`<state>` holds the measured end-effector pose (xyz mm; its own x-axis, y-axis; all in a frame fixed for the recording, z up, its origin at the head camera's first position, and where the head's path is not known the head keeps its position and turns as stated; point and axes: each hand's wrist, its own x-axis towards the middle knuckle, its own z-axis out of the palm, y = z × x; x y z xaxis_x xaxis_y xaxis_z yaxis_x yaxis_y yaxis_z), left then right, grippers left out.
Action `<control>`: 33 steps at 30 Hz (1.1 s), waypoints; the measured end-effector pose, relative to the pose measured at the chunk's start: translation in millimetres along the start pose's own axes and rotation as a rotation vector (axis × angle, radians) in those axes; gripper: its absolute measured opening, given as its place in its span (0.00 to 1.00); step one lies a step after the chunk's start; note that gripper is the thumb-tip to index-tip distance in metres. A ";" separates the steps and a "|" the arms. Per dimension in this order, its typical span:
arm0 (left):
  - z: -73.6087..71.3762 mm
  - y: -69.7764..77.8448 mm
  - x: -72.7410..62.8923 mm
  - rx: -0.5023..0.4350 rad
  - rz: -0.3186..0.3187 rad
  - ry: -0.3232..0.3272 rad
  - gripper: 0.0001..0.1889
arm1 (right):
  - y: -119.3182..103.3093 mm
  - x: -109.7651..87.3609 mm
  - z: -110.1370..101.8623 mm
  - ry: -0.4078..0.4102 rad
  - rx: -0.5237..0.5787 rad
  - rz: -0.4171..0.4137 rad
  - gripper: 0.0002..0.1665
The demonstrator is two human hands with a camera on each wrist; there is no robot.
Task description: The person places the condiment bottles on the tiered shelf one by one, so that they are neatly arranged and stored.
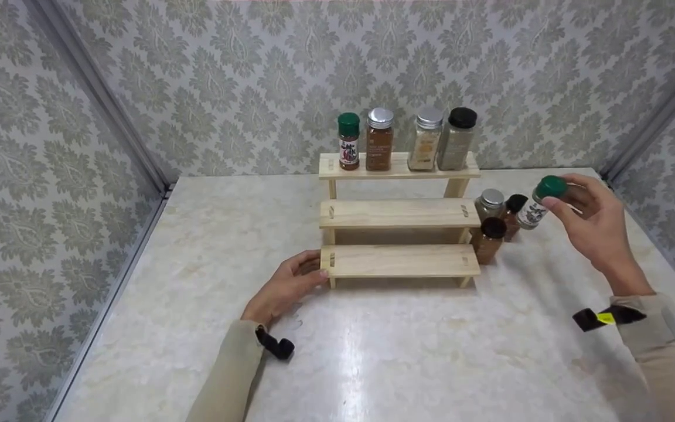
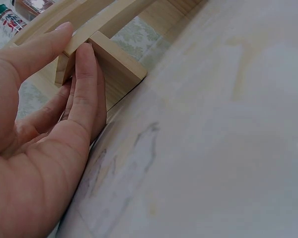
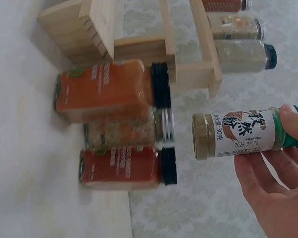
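Right of the pale wooden three-tier rack (image 1: 393, 211), I have the right hand (image 1: 598, 220) pinching a tilted, green-capped clear cylindrical jar (image 1: 531, 213); I'd straighten it while the left hand (image 1: 286, 287) pinches the rack's corner.

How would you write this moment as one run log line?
left fingers: grip rack, left end | right fingers: hold green-capped jar | top shelf: four jars | beside rack: three jars

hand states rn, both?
Left hand: gripping the left end of the wooden rack's lowest shelf.
Right hand: holding the green-capped spice jar, off the table.
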<state>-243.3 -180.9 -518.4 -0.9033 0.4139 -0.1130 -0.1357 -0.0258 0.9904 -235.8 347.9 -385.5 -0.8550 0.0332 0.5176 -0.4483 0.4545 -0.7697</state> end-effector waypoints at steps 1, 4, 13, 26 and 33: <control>0.1 0.5 -0.2 0.006 -0.003 0.003 0.36 | -3.4 1.4 2.8 -0.005 0.003 -0.009 0.26; 0.6 1.4 -0.4 0.020 -0.013 0.013 0.36 | -14.2 6.1 11.1 -0.029 0.012 -0.028 0.25; 1.2 -0.3 0.4 0.050 -0.016 0.019 0.37 | -46.7 22.6 41.8 -0.077 0.066 -0.059 0.26; 0.3 -0.2 -0.1 0.016 -0.019 0.011 0.35 | -75.2 43.6 84.6 -0.123 0.236 -0.094 0.25; 1.6 0.8 -0.6 0.026 -0.005 0.021 0.34 | -89.7 54.4 107.9 -0.158 0.255 -0.096 0.24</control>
<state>-242.2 -179.8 -517.4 -0.9111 0.3945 -0.1192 -0.1299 -0.0004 0.9915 -270.2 212.9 -328.6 -0.8265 -0.1465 0.5435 -0.5629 0.2101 -0.7994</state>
